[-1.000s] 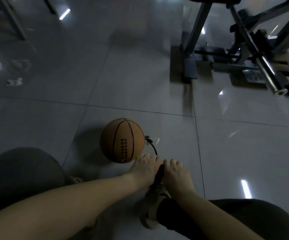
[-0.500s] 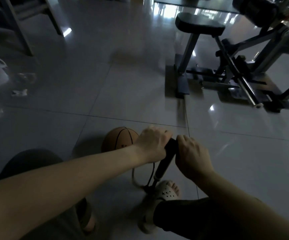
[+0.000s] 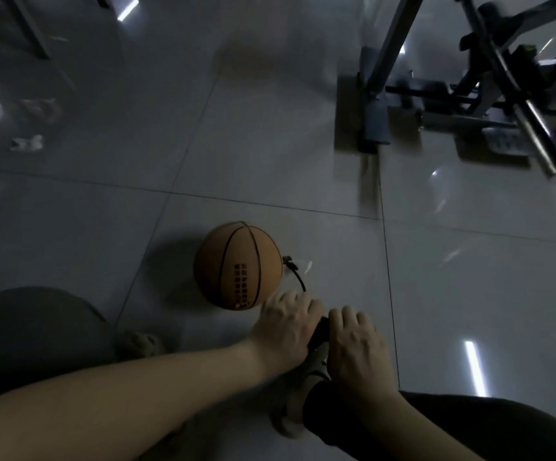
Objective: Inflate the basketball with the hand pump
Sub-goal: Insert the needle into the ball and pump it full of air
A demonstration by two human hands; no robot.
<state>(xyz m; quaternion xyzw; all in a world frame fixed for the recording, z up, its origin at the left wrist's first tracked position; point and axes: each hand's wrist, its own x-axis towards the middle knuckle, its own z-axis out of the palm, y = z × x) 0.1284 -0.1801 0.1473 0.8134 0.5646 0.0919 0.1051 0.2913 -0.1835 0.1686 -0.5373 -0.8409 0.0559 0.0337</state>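
1. Your left hand and right hand are both curled round the pump handle, one on each side, knuckles up. Only a short dark piece of the handle shows between them
2. The handle sits low, just above your shoe, so I judge the stroke to be at or near its bottom. The pump barrel is hidden under your hands
3. The basketball lies on the floor tile, just far and left of your left hand. Whether it touches that hand cannot be told
4. A thin black hose runs from the ball's right edge, where its fitting meets the ball, toward your left knuckles
5. Expect the ball to be light, grippy and free to roll. It looks round, but its firmness cannot be judged from here
6. The handle should be stiff and take a hard push, so hold it at both ends, as you do, and press straight down
7. The hose is soft and the needle is likely fragile, so a rolling ball could bend it
8. The gym frame stands far right, well apart from the ball
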